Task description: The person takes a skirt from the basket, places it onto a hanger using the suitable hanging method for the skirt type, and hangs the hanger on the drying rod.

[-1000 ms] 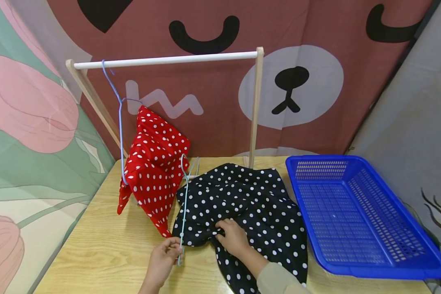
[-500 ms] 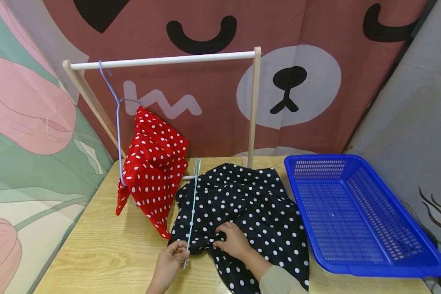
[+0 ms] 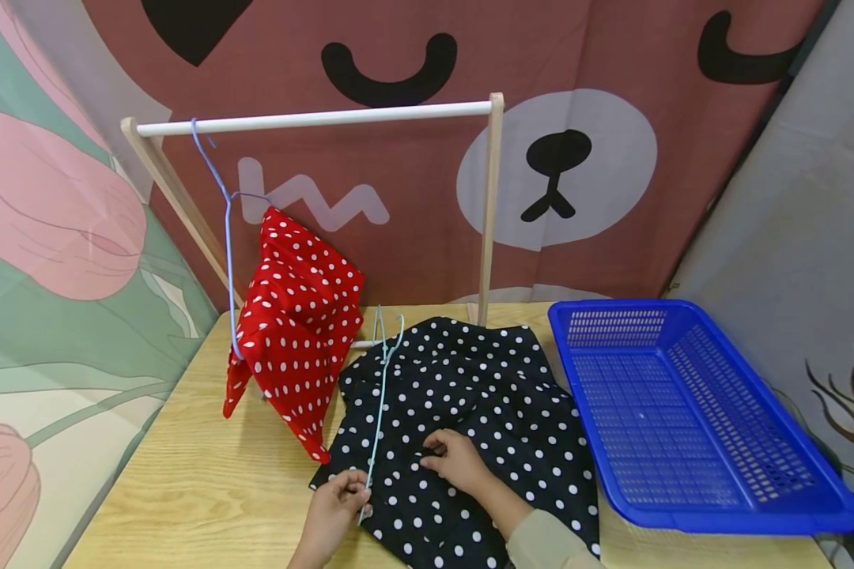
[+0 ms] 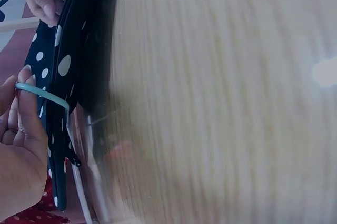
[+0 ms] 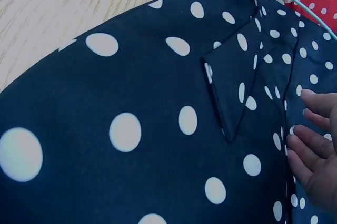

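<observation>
A black garment with white polka dots point(image 3: 519, 450) lies spread on the table. My left hand point(image 3: 333, 506) pinches a light teal hanger point(image 3: 380, 411) near its lower end, at the garment's left side. The hanger stands edge-on to the head view, its hook towards the rack. In the left wrist view, thumb and fingers meet on the teal hanger point(image 4: 47, 95). Over the middle of the cloth is my right hand point(image 3: 459, 461), and the right wrist view shows its fingers point(image 5: 310, 148) loosely bent, with no cloth between them. A pointed, collar-like flap point(image 5: 231, 84) lies beside it.
Behind the garment stands a wooden rack with a white rail point(image 3: 313, 119). A purple hanger point(image 3: 228, 213) hangs at its left with a red polka-dot garment point(image 3: 295, 316). A blue plastic basket point(image 3: 655, 431) sits on the right of the wooden table point(image 3: 185, 466).
The left hand has moved slightly right with the teal hanger, whose hook has swung right. The garment's near left part, earlier gathered at the right hand, now lies spread; the right hand has let go.
</observation>
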Tool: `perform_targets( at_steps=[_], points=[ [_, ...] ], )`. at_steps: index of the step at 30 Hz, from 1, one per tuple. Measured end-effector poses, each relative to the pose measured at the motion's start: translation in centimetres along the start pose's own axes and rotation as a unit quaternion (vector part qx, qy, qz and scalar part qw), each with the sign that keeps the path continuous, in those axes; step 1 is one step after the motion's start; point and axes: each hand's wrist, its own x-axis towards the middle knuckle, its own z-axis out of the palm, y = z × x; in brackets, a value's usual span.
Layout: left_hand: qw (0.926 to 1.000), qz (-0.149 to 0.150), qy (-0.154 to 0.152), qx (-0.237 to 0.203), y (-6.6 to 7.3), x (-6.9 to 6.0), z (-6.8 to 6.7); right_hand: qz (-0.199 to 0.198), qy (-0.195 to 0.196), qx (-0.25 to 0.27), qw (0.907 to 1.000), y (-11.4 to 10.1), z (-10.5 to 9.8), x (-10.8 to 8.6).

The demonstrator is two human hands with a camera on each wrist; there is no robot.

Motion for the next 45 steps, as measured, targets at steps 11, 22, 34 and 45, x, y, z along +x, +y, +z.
perform_targets(
  at_steps=[11, 22, 34, 45],
  points=[
    [0.9987, 0.016, -0.016, 0.045, -0.1, -0.2, 0.4, 0.021, 0.021, 0.089, 0.9956, -0.8, 0.1, 0.6],
    [0.9957, 0.04, -0.05, 0.067, -0.7, -0.3, 0.3, 0.036, 0.027, 0.169, 0.9845, -3.1, -0.1, 1.9],
    [0.9901, 0.035, -0.094, 0.098, -0.7, -0.3, 0.0, 0.087, 0.018, 0.311, 0.9464, -3.6, 1.4, 2.0],
    [0.9854, 0.006, -0.113, 0.127, -0.4, 0.1, -0.4, 0.134, 0.036, 0.344, 0.9285, -4.2, 2.6, 2.1]
  ],
)
